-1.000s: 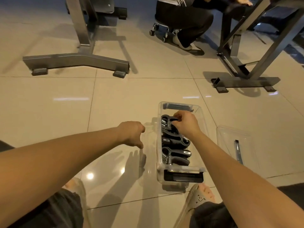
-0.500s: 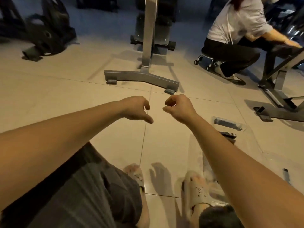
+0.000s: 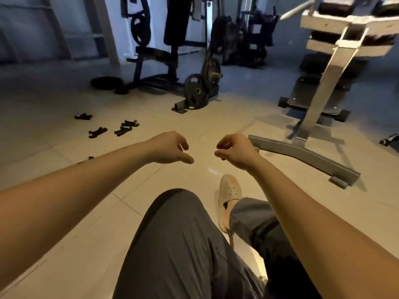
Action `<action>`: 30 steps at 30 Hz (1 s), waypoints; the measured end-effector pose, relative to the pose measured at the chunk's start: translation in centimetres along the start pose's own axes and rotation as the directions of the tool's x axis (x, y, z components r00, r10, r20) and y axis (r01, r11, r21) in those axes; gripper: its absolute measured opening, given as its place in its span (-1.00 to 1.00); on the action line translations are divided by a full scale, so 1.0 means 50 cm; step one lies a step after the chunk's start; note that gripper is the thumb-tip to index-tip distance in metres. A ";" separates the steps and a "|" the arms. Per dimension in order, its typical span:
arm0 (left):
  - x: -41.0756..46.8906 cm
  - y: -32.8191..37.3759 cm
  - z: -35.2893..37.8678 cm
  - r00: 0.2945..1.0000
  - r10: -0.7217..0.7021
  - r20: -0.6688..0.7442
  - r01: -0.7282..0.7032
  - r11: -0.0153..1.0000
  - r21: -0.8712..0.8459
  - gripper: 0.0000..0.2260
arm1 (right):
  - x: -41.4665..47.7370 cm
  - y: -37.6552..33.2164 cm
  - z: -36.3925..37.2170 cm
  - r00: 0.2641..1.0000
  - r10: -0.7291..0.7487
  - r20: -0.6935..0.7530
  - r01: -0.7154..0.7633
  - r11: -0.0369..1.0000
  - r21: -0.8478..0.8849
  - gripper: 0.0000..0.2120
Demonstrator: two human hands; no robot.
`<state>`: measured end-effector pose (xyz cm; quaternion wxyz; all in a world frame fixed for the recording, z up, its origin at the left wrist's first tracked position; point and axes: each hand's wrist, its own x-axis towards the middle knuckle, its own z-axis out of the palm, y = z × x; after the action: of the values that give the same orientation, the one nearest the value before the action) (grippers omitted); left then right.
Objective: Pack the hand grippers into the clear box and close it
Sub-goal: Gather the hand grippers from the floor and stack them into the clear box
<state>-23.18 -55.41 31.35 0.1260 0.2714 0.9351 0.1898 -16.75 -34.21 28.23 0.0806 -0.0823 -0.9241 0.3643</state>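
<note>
Floor: pale tile (image 3: 216,117), gym machines at the back.
Hand grippers (image 3: 126,127): several black ones scattered on the tile, far left, well apart from both hands.
Left hand (image 3: 170,148): loosely curled, holding nothing.
Right hand (image 3: 236,151): loosely curled, holding nothing, near the left, apart.
Bench frame (image 3: 302,154): grey foot, right.

The room is dim: warm light falls on the tiled floor (image 3: 248,117) around the pale slipper (image 3: 230,189), turning cool and bluish far beyond it. A small glare streak sits on the tiles just beyond the slipper, and motion blur smears the weight rack (image 3: 323,83) up and to its right. The wide lens stretches the forearms (image 3: 75,197) either side of it.
</note>
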 end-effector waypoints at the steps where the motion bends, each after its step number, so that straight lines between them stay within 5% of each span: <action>1: -0.006 -0.043 -0.028 0.999 -0.041 -0.032 0.041 0.999 -0.005 -0.50 | 0.032 -0.033 0.024 0.999 -0.032 0.036 0.032 0.999 0.003 -0.78; 7: -0.035 -0.329 -0.143 0.930 -0.315 -0.189 0.311 0.949 -0.048 -0.52 | 0.233 -0.195 0.190 0.955 -0.204 0.215 0.210 0.978 -0.003 -0.78; 12: -0.071 -0.537 -0.204 0.806 -0.542 -0.239 0.515 0.840 -0.171 -0.58 | 0.387 -0.318 0.366 0.873 -0.327 0.361 0.352 0.936 -0.002 -0.75; 21: -0.112 -0.869 -0.235 0.638 -0.734 -0.232 0.696 0.679 -0.234 -0.50 | 0.615 -0.475 0.686 0.751 -0.365 0.550 0.454 0.891 -0.029 -0.77; 30: -0.024 -1.112 -0.274 0.659 -0.743 -0.122 0.721 0.669 -0.179 -0.41 | 0.814 -0.483 0.970 0.744 -0.230 0.628 0.358 0.930 -0.082 -0.60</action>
<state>-52.40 -103.40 20.26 0.1201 -0.1548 0.9598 0.2007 -68.78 -75.06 13.46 -0.1724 0.1790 -0.9330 0.2605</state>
